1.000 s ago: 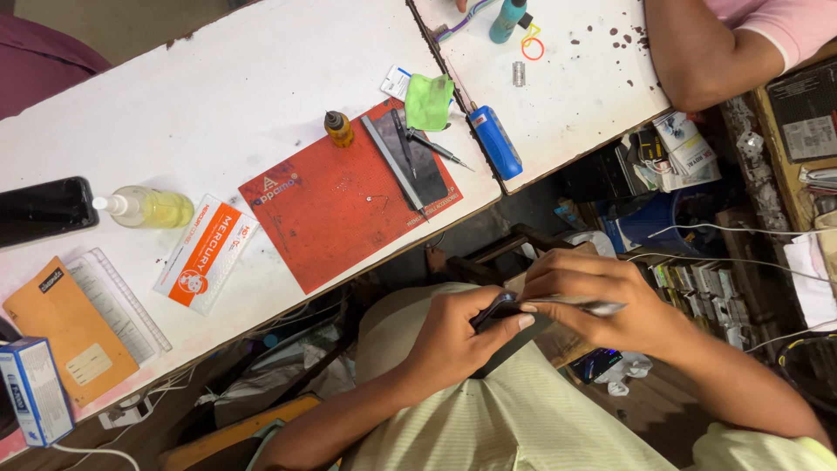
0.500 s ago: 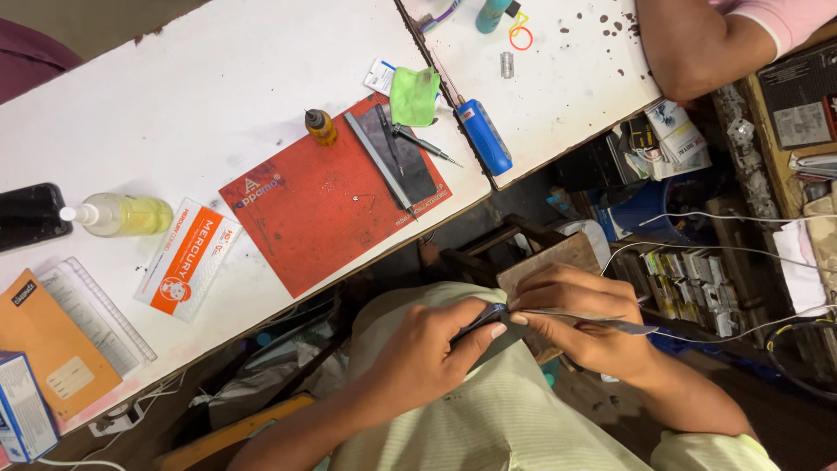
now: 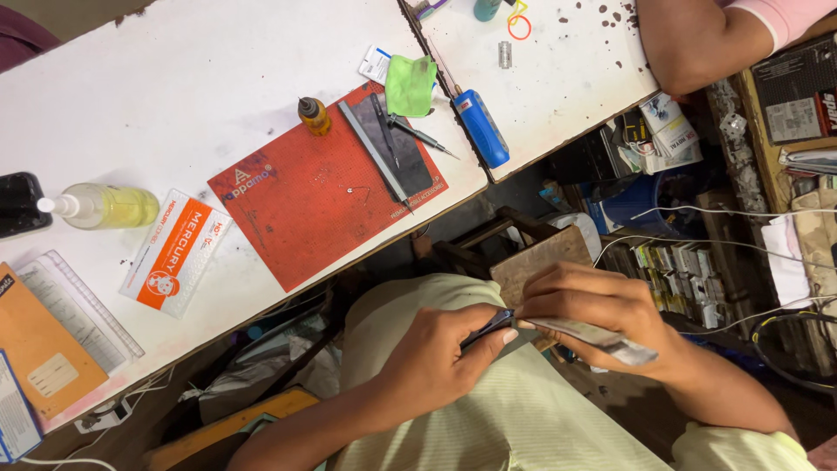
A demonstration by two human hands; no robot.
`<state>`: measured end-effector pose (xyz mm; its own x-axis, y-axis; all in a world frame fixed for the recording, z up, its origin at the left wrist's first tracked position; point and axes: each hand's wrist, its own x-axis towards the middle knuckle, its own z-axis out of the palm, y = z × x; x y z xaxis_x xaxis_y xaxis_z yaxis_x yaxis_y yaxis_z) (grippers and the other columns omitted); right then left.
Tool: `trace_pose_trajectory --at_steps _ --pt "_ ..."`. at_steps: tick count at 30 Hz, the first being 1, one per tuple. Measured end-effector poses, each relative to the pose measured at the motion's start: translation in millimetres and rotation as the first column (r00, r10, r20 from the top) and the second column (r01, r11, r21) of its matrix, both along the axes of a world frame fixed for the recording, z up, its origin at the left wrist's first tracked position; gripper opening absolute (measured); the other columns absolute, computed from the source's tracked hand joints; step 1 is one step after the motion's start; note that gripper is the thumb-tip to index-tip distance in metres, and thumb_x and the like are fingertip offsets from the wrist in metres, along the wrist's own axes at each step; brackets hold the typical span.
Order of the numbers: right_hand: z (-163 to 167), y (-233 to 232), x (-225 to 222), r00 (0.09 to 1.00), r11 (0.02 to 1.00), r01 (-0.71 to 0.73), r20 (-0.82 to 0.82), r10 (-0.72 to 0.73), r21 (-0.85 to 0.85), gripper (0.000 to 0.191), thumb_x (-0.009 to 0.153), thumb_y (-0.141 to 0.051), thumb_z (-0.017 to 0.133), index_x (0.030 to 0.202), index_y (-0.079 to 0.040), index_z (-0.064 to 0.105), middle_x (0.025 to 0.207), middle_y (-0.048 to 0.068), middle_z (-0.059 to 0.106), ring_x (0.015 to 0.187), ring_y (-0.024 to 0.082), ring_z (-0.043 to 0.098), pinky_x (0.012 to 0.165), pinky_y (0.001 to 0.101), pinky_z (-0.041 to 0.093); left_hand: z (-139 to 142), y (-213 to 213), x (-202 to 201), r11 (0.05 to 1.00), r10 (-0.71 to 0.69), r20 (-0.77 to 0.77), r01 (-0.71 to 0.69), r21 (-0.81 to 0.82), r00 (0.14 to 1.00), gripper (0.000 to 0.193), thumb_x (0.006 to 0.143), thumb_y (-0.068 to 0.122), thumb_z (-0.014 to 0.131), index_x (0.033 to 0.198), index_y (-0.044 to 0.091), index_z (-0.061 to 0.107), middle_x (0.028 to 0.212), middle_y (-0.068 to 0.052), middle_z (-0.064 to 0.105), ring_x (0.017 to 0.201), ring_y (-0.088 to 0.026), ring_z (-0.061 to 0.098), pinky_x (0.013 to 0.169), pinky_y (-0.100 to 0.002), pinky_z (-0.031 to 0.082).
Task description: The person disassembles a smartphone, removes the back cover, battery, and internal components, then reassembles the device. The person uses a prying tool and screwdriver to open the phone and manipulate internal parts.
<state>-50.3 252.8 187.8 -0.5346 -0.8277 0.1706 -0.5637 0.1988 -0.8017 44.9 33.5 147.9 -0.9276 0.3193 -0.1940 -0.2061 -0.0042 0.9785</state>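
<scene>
My left hand (image 3: 436, 358) grips a small dark phone (image 3: 488, 326) over my lap, thumb on its edge. My right hand (image 3: 593, 307) pinches a thin flat silvery strip (image 3: 602, 340), whose tip meets the phone's near edge. The strip's free end sticks out to the right, below my wrist. Both hands sit well below the white table (image 3: 174, 96), over my pale green trousers. Most of the phone is hidden by my fingers.
A red work mat (image 3: 305, 209) on the table carries a dark flat panel (image 3: 397, 148), tweezers and a small amber bottle (image 3: 314, 113). Close by lie a green cloth (image 3: 410, 83), a blue-handled tool (image 3: 479, 126), a spray bottle (image 3: 105, 205) and an orange packet (image 3: 174, 249). Another person's arm (image 3: 697, 44) rests at top right. A wooden stool (image 3: 540, 257) stands under my hands.
My right hand has shifted right along the phone's edge, and the silvery strip now shows more clearly. The view has tilted a little; the table items have not moved.
</scene>
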Motion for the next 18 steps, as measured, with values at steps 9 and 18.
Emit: trace_pose_trajectory --at_steps 9,18 --pt "-4 9 -2 0.989 0.992 -0.129 -0.081 0.127 -0.019 0.031 0.076 -0.012 0.073 0.103 0.003 0.072 0.104 0.015 0.071 0.101 0.03 0.073 0.088 0.0406 0.06 3 -4 -6 0.997 -0.062 0.047 0.064 -0.034 0.997 0.021 0.096 0.02 0.068 0.089 0.001 0.07 0.057 -0.008 0.055 0.048 -0.009 0.044 0.043 -0.032 0.038" --pt "-8 4 23 0.975 0.975 0.223 0.002 -0.223 0.013 0.014 0.082 -0.002 0.079 0.096 0.0 0.075 0.093 0.013 0.073 0.088 0.024 0.075 0.076 0.0319 0.061 10 2 -8 0.996 -0.011 0.097 0.019 -0.087 0.995 0.017 0.096 0.02 0.066 0.096 0.003 0.072 0.056 -0.01 0.056 0.045 -0.011 0.044 0.043 -0.033 0.038"
